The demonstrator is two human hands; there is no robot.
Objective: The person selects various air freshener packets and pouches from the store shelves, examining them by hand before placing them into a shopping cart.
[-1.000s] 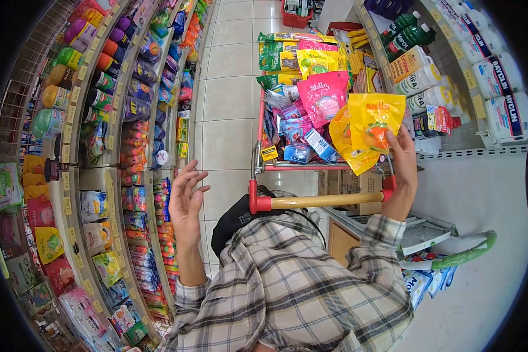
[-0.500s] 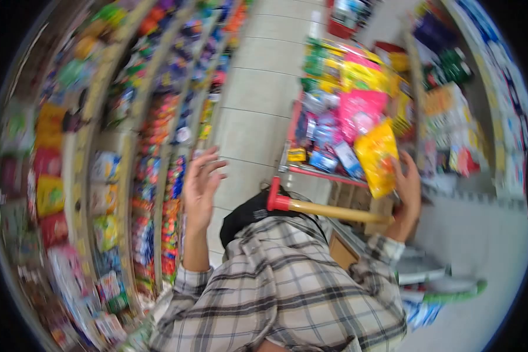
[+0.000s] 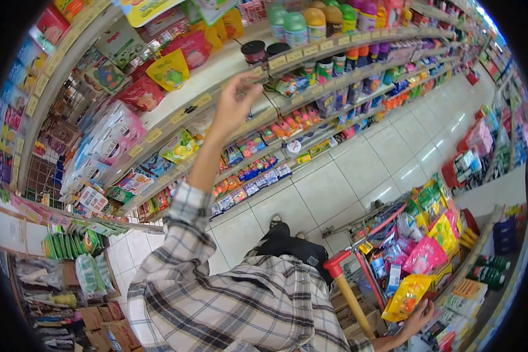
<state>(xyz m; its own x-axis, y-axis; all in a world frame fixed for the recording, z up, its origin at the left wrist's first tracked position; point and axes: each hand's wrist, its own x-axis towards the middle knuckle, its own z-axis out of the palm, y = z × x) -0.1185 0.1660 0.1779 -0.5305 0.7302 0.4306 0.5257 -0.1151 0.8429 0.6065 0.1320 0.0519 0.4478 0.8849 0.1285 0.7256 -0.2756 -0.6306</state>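
My left hand point(image 3: 237, 104) is raised at the shelf on the left, fingers loosely bent and apart, holding nothing. Nearest to it are dark-lidded tubs point(image 3: 254, 51) and a yellow pouch point(image 3: 169, 69) on the upper shelf. Low on the right, my right hand point(image 3: 419, 317) grips the lower right edge of a yellow refill pouch point(image 3: 407, 297); part of the grip is hidden. This pouch lies over the near end of a shopping cart point(image 3: 366, 273). A pink pouch point(image 3: 425, 256) and several colourful packets fill the cart behind it.
The cart's tan handle point(image 3: 355, 302) with red ends runs beside my body. Shelves with pastel-capped bottles point(image 3: 295, 28) and packets curve along the left and top. Tiled floor point(image 3: 328, 188) lies between shelf and cart. Cardboard boxes point(image 3: 120, 334) stand at lower left.
The view has swung left toward the shelf, so the cart now appears lower right. My left hand has reached up to the shelf; my right hand remains at the yellow refill pouch.
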